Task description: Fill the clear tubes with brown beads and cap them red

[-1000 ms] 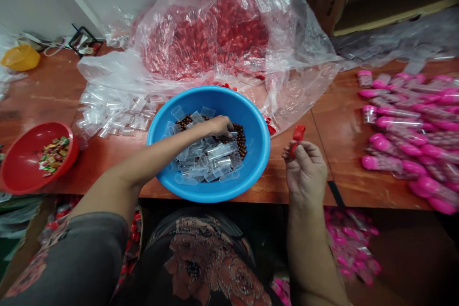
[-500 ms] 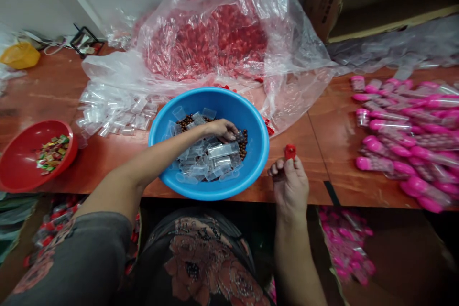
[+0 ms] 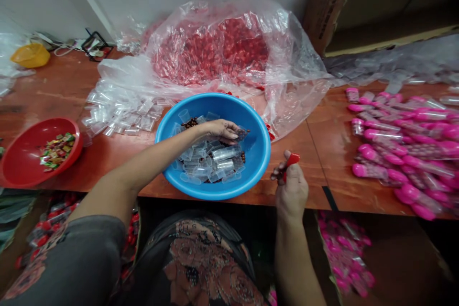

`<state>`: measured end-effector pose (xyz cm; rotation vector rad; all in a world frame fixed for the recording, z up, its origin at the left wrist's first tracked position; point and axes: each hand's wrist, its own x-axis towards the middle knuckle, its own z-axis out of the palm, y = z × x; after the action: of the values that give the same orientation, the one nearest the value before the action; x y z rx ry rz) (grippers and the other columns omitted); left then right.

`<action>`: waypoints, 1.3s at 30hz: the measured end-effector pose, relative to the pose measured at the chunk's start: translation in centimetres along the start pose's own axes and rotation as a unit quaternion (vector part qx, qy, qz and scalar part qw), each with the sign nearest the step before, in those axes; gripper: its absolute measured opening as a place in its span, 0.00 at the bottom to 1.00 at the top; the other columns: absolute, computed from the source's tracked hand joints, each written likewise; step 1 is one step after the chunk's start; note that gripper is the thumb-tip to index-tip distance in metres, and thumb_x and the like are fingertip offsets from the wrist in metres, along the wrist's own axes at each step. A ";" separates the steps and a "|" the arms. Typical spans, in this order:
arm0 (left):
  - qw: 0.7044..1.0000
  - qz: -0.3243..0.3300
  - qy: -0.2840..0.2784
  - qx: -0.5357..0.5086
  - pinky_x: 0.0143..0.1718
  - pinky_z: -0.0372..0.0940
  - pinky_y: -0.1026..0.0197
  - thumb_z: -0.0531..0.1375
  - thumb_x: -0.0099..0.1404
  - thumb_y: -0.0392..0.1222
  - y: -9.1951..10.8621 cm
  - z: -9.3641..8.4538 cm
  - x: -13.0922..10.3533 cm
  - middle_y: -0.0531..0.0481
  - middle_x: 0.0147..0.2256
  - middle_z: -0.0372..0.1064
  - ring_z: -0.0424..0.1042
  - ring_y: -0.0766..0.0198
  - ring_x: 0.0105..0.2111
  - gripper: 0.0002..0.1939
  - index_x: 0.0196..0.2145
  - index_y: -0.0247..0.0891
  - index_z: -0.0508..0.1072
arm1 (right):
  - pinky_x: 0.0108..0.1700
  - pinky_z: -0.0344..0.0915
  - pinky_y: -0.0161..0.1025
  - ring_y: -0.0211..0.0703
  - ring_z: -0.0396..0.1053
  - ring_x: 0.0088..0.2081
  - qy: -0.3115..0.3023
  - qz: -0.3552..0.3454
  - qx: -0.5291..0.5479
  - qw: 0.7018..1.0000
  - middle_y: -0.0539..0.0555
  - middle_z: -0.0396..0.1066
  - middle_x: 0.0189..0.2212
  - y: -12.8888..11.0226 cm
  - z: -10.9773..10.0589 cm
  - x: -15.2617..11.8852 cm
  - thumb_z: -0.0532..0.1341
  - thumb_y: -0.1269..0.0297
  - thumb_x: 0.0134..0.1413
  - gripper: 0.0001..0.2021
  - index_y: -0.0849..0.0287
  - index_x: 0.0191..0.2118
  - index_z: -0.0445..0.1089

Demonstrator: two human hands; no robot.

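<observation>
Clear tube (image 3: pixel 243 135) in the left hand (image 3: pixel 223 130), red cap (image 3: pixel 294 158) in the right hand (image 3: pixel 292 184).
Left fingers are closed on the tube, over the blue basin's (image 3: pixel 256 158) three o'clock side; right thumb and curled fingers pinch the cap outside it, just past three o'clock.

Smooth plastic basin (image 3: pixel 257 153), glossy clear plastic tubes (image 3: pixel 223 154)

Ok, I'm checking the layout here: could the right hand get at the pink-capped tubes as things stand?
Probably yes: the right hand has the pink-capped tubes on its own side, with nothing visible blocking the way. The red piece it holds might hamper a grasp.
</observation>
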<state>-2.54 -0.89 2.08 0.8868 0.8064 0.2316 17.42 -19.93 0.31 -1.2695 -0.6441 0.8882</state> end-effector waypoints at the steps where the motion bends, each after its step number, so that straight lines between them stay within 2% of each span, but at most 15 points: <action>1: 1.000 0.009 -0.009 -0.008 0.52 0.69 0.50 0.69 0.51 0.25 0.4 0.1 -0.8 0.49 0.35 0.75 0.77 0.65 0.36 0.15 0.37 0.33 0.73 | 0.29 0.64 0.33 0.34 0.64 0.28 0.000 -0.008 -0.013 1.000 0.47 0.65 0.29 -0.1 0.0 0.0 0.61 0.51 0.59 0.14 0.49 0.47 0.75; 4: 0.998 0.044 -0.030 -0.017 0.52 0.68 0.48 0.68 0.54 0.27 1.2 0.4 -3.7 0.47 0.41 0.75 0.77 0.63 0.39 0.16 0.41 0.34 0.72 | 0.31 0.65 0.35 0.35 0.63 0.28 -0.014 -0.052 -0.043 0.998 0.46 0.64 0.27 -0.7 0.4 0.2 0.62 0.54 0.59 0.17 0.45 0.53 0.71; 6: 0.997 0.070 -0.022 -0.008 0.51 0.69 0.50 0.68 0.55 0.28 1.3 0.8 -5.5 0.45 0.43 0.75 0.77 0.63 0.40 0.16 0.41 0.34 0.72 | 0.29 0.64 0.35 0.36 0.61 0.26 -0.033 -0.077 -0.050 0.995 0.45 0.62 0.25 -1.3 1.0 0.4 0.62 0.55 0.59 0.20 0.43 0.57 0.67; 8: 0.995 0.096 -0.006 -0.002 0.49 0.70 0.52 0.68 0.56 0.29 1.1 1.3 -7.0 0.44 0.44 0.75 0.76 0.63 0.41 0.16 0.42 0.34 0.73 | 0.26 0.62 0.34 0.35 0.58 0.23 -0.060 -0.090 -0.054 0.993 0.45 0.60 0.23 -2.1 1.9 0.6 0.61 0.54 0.60 0.19 0.43 0.56 0.67; 11: 0.991 0.132 0.008 -0.010 0.48 0.70 0.53 0.68 0.56 0.30 0.6 2.1 -8.9 0.43 0.46 0.75 0.75 0.62 0.43 0.17 0.44 0.35 0.74 | 0.26 0.62 0.34 0.35 0.59 0.23 -0.098 -0.097 -0.074 0.988 0.45 0.61 0.23 -3.2 3.5 0.8 0.60 0.52 0.61 0.13 0.47 0.49 0.71; 13: 0.988 0.152 0.021 -0.009 0.49 0.69 0.53 0.68 0.55 0.31 0.4 2.6 -9.9 0.42 0.47 0.75 0.75 0.62 0.44 0.19 0.45 0.35 0.75 | 0.29 0.63 0.35 0.36 0.62 0.26 -0.110 -0.103 -0.095 0.984 0.47 0.64 0.25 -3.8 4.5 0.8 0.59 0.52 0.61 0.12 0.47 0.47 0.73; 16: 0.984 0.173 0.048 -0.012 0.50 0.67 0.52 0.68 0.55 0.31 -0.1 3.1 -11.1 0.42 0.48 0.75 0.74 0.60 0.45 0.21 0.47 0.35 0.75 | 0.36 0.67 0.38 0.38 0.67 0.33 -0.122 -0.122 -0.128 0.977 0.49 0.69 0.34 -4.3 5.9 0.7 0.60 0.53 0.60 0.14 0.46 0.49 0.74; 20: 0.981 0.179 0.067 -0.033 0.49 0.67 0.53 0.67 0.55 0.31 -0.8 3.0 -12.1 0.42 0.48 0.75 0.74 0.61 0.44 0.21 0.48 0.34 0.76 | 0.44 0.70 0.41 0.40 0.71 0.40 -0.152 -0.111 -0.118 0.975 0.50 0.73 0.41 -4.8 7.6 0.5 0.61 0.55 0.59 0.16 0.44 0.52 0.73; 26: 0.975 0.209 0.079 -0.017 0.47 0.68 0.56 0.68 0.54 0.34 -1.9 2.9 -12.7 0.42 0.46 0.75 0.74 0.62 0.43 0.21 0.48 0.34 0.76 | 0.43 0.71 0.41 0.40 0.73 0.40 -0.187 -0.088 -0.085 0.975 0.49 0.76 0.40 -5.4 9.7 0.2 0.65 0.56 0.56 0.14 0.44 0.49 0.75; 31: 0.972 0.217 0.096 -0.003 0.44 0.69 0.57 0.68 0.55 0.38 -2.6 3.8 -13.8 0.42 0.47 0.74 0.73 0.61 0.44 0.22 0.48 0.34 0.76 | 0.49 0.71 0.45 0.40 0.73 0.41 -0.226 -0.073 -0.092 0.967 0.49 0.76 0.43 -5.3 10.2 0.1 0.65 0.57 0.56 0.14 0.45 0.49 0.75; 36: 0.969 0.218 0.105 -0.042 0.43 0.71 0.58 0.69 0.55 0.38 -3.8 4.2 -14.5 0.42 0.47 0.74 0.74 0.61 0.44 0.22 0.48 0.34 0.75 | 0.37 0.71 0.38 0.36 0.70 0.31 -0.245 -0.074 -0.092 0.962 0.48 0.76 0.38 -5.3 10.1 -0.3 0.65 0.57 0.56 0.15 0.45 0.50 0.74; 39: 0.970 0.208 0.100 -0.077 0.43 0.71 0.56 0.69 0.55 0.38 -4.5 4.3 -14.9 0.42 0.46 0.75 0.74 0.61 0.43 0.21 0.48 0.34 0.75 | 0.35 0.69 0.37 0.35 0.70 0.30 -0.262 -0.076 -0.094 0.958 0.48 0.76 0.37 -5.3 10.1 -0.5 0.64 0.57 0.58 0.15 0.46 0.51 0.73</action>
<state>-10.34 -13.63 8.13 0.8870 0.7691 0.7534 9.91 -15.31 7.55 -1.1326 -1.2545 1.0610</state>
